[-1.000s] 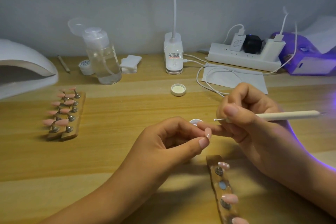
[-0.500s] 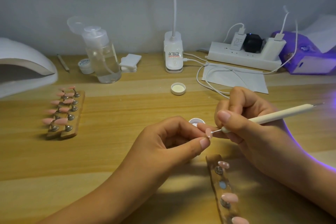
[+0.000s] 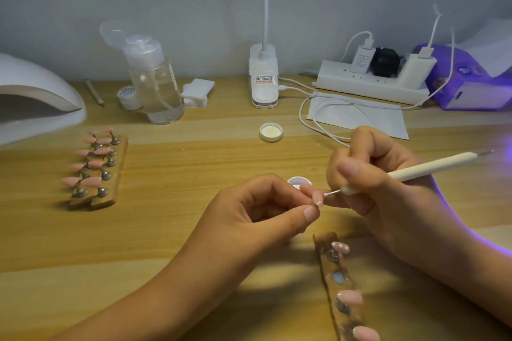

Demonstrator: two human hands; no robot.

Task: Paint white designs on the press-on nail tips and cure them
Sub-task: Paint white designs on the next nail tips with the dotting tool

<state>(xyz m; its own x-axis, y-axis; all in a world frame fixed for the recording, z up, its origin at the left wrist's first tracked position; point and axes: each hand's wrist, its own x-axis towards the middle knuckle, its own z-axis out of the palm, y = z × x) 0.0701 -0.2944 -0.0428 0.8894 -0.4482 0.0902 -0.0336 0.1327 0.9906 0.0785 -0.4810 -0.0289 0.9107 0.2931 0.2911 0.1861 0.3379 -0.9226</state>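
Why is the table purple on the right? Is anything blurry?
Head view: a purple glow enters from the right edge, rimming the wrist of the right hand; its source is unseen. Head view: the white lamp at the left edge looks smeared.

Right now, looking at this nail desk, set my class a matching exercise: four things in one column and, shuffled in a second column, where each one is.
Column A
1. dotting tool
2. nail tip
3. loose white cap
4. pump bottle

Column B
a. pinched in the left hand
b. back left, beside a small white jar
c. held in the right hand
d. open side up, in front of the lamp base

Pairs: 1-c, 2-a, 3-d, 4-b
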